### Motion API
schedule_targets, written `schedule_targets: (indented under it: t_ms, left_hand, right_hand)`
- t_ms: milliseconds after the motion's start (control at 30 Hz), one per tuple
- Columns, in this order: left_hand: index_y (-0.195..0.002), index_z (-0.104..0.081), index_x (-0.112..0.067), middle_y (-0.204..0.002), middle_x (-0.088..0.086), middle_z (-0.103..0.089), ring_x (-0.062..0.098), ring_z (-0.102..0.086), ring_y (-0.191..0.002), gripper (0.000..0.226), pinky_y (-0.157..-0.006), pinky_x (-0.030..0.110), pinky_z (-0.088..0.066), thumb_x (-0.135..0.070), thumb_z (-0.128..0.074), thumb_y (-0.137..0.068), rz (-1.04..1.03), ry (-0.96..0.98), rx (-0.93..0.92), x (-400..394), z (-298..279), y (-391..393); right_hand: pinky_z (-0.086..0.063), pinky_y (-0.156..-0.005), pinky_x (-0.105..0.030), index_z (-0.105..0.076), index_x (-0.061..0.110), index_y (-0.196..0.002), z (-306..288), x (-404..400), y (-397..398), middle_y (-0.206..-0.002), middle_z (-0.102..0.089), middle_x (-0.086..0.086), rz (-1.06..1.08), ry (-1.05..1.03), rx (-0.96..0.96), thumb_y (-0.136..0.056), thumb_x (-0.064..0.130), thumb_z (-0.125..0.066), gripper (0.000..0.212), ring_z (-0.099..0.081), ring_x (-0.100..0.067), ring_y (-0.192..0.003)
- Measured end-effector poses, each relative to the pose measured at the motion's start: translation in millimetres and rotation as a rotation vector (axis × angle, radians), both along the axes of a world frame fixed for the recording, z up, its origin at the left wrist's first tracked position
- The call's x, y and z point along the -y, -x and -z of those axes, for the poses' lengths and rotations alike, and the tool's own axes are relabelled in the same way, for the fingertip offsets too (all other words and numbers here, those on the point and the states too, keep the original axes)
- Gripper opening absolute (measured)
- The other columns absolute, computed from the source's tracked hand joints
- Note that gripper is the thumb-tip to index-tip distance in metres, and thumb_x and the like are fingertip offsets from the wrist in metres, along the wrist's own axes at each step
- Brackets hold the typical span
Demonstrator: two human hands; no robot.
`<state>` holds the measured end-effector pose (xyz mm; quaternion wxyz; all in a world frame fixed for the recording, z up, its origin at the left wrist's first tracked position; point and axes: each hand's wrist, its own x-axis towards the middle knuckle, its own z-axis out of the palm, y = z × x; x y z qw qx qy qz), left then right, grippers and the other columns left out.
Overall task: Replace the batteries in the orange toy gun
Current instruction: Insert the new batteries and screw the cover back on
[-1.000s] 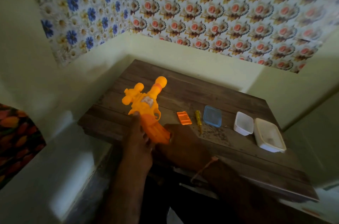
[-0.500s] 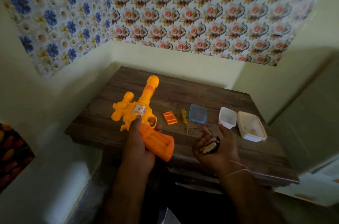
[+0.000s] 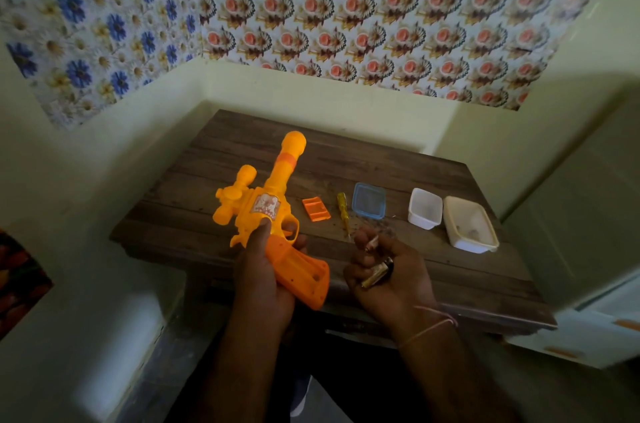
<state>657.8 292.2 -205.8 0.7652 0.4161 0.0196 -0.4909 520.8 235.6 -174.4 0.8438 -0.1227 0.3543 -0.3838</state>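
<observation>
Head view: your right hand is cupping batteries, pinching one, just right of the orange toy gun. Your left hand is gripping its open handle over the counter, barrel pointing away. Half a second back, that battery wasn't yet raised.

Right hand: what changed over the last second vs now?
The right hand came away from the toy gun's grip with batteries and now holds them palm-up, its fingers pinching one. The left hand keeps hold of the gun. The orange cover, screwdriver and three containers on the table lie as before.
</observation>
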Motion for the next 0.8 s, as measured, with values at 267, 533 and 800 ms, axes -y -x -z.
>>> schedule_targets:
  t_ms: [267,533,800]
  left_hand:
    - [-0.130,-0.057,-0.020,-0.114,0.015,-0.070,0.023,-0.070,-0.081,0.045,-0.064,0.035,-0.053,-0.041,-0.061,-0.090,-0.029,0.041,-0.029,8,8,-13]
    - [-0.129,-0.059,-0.020,-0.114,0.011,-0.072,0.025,-0.070,-0.087,0.041,-0.075,0.041,-0.054,-0.040,-0.058,-0.093,-0.007,0.120,-0.043,17,17,-28]
    - [-0.135,-0.056,-0.016,-0.121,0.017,-0.068,0.039,-0.066,-0.107,0.072,-0.092,0.058,-0.051,-0.047,-0.074,-0.072,0.013,0.157,-0.071,22,20,-30]
  right_hand:
    - [-0.030,-0.039,-0.021,-0.047,0.019,-0.100,-1,-7,-15,-0.072,-0.061,-0.004,-0.030,0.211,-0.145,-0.096,0.021,-0.048,0.005,-0.036,-0.009,-0.039]
    - [-0.028,-0.046,-0.028,-0.066,0.012,-0.096,-18,-18,-28,-0.064,-0.054,-0.008,-0.156,0.673,-0.632,-0.093,0.015,-0.054,0.013,-0.038,-0.016,-0.047]
    - [-0.047,-0.051,-0.013,-0.060,0.028,-0.080,-24,-25,-46,-0.066,-0.065,0.008,-0.271,1.247,-1.104,-0.085,0.012,-0.066,0.017,-0.062,-0.003,-0.059]
